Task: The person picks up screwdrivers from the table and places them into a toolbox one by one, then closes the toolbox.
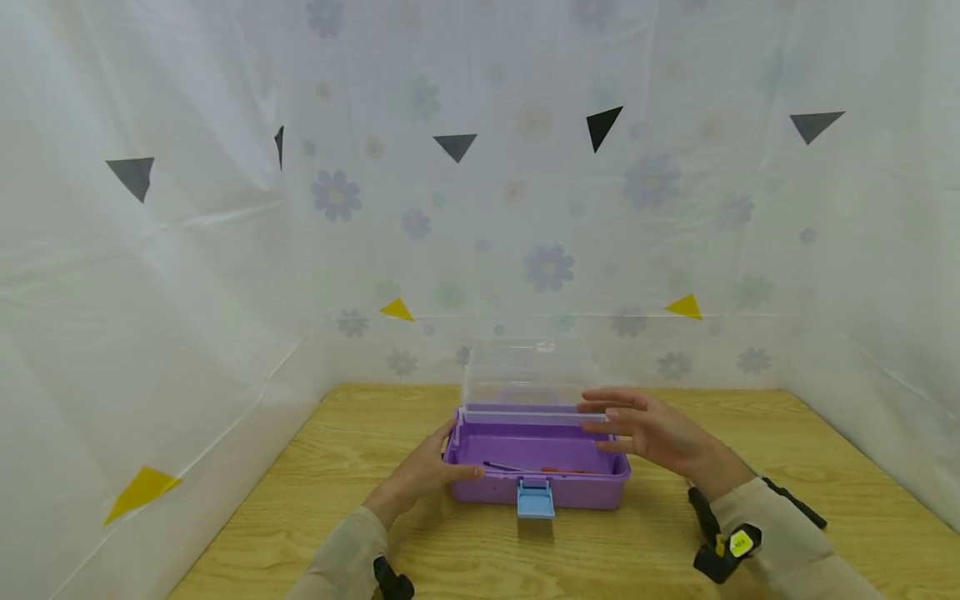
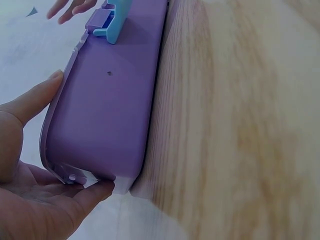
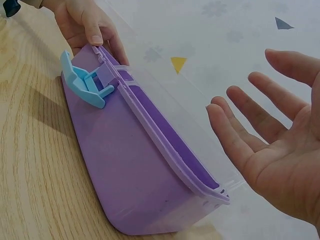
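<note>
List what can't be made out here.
Head view: lower parts of the red item and dark slim item, behind the front wall of the purple box.
Head view: black-handled tool, partly behind the right arm.
Head view: lettering on the yellow label, too small.
Left wrist view: the box's far end, cut off at top.

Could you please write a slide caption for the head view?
Left hand grips the purple box, its clear lid raised; right hand hovers, empty, nearby.

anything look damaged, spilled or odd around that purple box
One small thing: a dark speck on the front of the box, between the latch and left hand; mark or hole, I can't tell. It stands out against otherwise plain purple. Nothing looks spilled.
</note>
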The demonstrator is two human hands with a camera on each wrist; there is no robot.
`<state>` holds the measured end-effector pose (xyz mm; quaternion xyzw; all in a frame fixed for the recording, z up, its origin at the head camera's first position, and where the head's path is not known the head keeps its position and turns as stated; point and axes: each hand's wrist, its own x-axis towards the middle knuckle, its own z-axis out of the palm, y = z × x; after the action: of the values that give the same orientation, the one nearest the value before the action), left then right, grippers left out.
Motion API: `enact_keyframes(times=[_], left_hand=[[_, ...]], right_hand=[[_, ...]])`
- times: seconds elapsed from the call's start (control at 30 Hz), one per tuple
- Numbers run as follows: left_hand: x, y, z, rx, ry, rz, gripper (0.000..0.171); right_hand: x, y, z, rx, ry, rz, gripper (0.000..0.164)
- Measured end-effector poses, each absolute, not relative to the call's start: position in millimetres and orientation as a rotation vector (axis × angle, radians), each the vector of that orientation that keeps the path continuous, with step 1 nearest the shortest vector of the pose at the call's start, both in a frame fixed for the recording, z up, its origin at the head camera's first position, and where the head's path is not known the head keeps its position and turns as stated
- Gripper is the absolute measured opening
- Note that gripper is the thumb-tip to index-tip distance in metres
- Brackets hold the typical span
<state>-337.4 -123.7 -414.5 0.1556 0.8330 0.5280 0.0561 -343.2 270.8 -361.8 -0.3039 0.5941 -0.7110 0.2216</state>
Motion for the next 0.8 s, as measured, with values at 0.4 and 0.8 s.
enact_keyframes(times=[0.4, 0.8], left_hand=[[-336.3, -122.6, -412.7, 0.471, 2.516, 1.608, 0.110], [-337.8, -123.7, -414.8, 0.481, 2.516, 1.609, 0.110]], right_hand=[[-336.0, 289.0, -364.0, -0.890, 1.635, -1.946, 0.046], [-325.8, 306.9, -364.3, -0.857, 1.671, -1.923, 0.046]])
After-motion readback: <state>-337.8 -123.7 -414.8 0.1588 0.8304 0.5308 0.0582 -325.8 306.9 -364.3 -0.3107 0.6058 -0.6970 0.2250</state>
